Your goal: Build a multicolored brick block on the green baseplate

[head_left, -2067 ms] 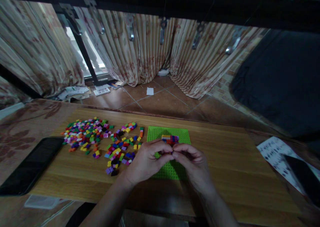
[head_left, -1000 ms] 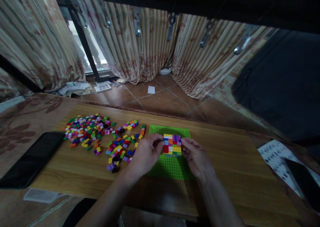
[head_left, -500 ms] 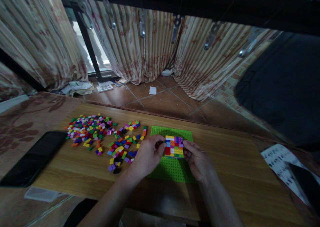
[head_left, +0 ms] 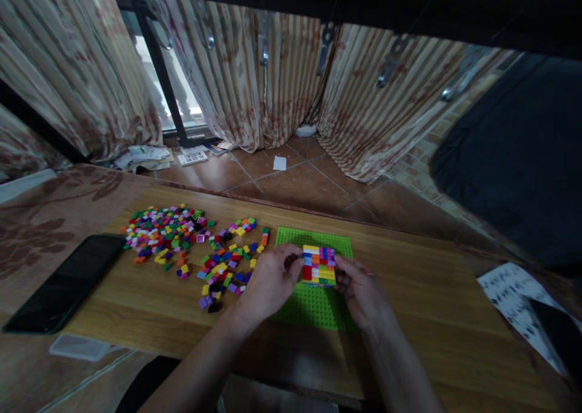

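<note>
1. Over the green baseplate: multicoloured brick block, studded face showing; whether resting or lifted cannot be told.
2. Left hand: thumb and fingers closed at the block's left edge.
3. Right hand: fingertips closed on the right edge.
4. Handling, as judged: light, stiff, smooth-sided; seams may part if twisted.
5. Recommended hold: opposite side walls, even pressure.
6. Loose bricks lie leftward.

The table carries a brick heap at left, a looser brick scatter beside it, a baseplate near the middle and a black device across the left edge.
</note>
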Demonstrator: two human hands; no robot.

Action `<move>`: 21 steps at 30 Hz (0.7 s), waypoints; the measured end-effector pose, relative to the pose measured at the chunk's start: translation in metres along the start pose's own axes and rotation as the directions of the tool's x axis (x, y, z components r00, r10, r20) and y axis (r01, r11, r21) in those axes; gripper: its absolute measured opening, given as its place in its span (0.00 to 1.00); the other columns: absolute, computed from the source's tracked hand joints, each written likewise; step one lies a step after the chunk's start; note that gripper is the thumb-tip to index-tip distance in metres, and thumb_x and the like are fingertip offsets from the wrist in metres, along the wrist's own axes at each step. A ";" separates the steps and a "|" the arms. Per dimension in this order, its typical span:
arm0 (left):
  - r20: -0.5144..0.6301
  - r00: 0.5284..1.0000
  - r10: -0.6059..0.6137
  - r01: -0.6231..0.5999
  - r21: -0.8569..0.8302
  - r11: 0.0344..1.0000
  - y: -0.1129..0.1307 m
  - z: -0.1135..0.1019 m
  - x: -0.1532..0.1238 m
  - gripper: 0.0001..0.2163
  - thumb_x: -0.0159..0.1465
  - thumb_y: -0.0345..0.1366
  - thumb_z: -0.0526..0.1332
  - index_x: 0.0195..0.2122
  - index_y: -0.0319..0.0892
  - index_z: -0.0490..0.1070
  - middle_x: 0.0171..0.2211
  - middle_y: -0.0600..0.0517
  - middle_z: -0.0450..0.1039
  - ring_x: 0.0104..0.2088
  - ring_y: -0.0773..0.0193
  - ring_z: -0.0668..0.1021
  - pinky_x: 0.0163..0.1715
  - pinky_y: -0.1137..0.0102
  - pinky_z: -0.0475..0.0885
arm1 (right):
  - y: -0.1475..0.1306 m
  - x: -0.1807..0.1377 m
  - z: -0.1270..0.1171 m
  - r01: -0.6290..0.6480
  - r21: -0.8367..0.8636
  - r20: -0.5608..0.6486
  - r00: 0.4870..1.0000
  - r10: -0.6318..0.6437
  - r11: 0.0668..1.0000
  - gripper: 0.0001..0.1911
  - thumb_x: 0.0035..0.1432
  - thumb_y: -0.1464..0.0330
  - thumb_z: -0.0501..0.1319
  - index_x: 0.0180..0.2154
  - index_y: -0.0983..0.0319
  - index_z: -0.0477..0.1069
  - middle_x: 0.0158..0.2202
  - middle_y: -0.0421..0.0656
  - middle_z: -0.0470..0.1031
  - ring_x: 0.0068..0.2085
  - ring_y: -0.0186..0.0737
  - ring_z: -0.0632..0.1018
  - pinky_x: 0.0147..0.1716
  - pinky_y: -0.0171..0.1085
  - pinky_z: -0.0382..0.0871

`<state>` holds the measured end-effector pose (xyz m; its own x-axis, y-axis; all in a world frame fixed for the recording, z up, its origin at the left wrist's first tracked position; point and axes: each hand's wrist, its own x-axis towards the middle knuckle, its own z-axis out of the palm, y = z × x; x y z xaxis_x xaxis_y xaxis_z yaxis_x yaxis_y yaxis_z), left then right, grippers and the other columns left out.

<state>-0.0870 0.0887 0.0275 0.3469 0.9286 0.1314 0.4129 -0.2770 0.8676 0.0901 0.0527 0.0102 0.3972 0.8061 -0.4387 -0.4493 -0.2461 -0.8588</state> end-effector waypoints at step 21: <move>0.008 0.999 -0.033 0.034 -0.147 0.989 -0.007 0.003 0.002 0.05 0.63 0.33 0.59 0.36 0.41 0.73 0.29 0.52 0.77 0.29 0.66 0.77 0.30 0.72 0.72 | 0.006 0.002 0.008 0.098 -0.027 -0.079 0.992 -0.100 0.995 0.17 0.33 0.60 0.77 0.19 0.62 0.73 0.16 0.36 0.72 0.19 0.29 0.69 0.18 0.30 0.60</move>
<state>-0.0868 0.0913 0.0204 0.3394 0.9354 0.0987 0.2966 -0.2060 0.9325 0.0818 0.0569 0.0063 0.5017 0.7817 -0.3704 -0.3865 -0.1805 -0.9044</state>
